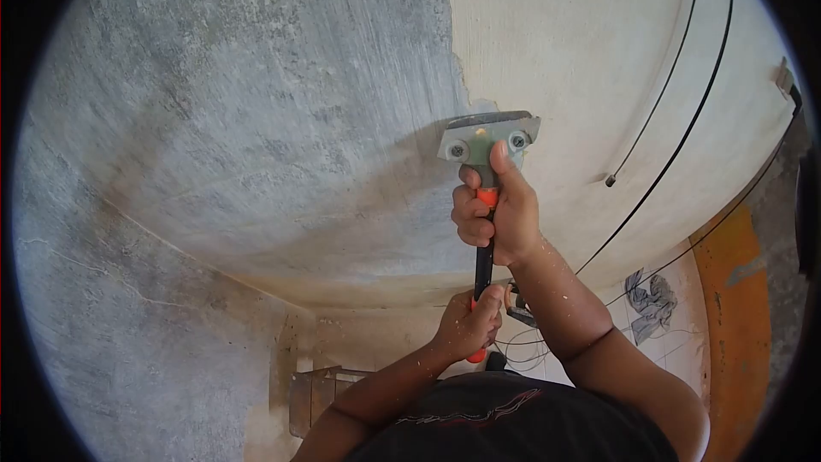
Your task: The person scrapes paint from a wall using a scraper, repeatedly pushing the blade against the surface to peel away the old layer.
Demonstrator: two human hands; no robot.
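A long-handled scraper [484,269] with a black and orange handle reaches up from my body to the wall. Its wide grey head [490,139], fixed by two screws, lies against the wall at the edge between bare grey plaster [325,77] and cream paint [547,51]. My right hand [500,210] is closed round the upper handle just below the head, the thumb stretched along it. Lower down, my left hand [470,323] wraps round the handle near its orange end.
Black cables [708,85] hang down the painted wall at the right. A crumpled grey cloth [652,304] lies on the pale floor beside an orange panel [734,316]. Wooden furniture [312,398] stands at the lower left, and looped wires lie near my body.
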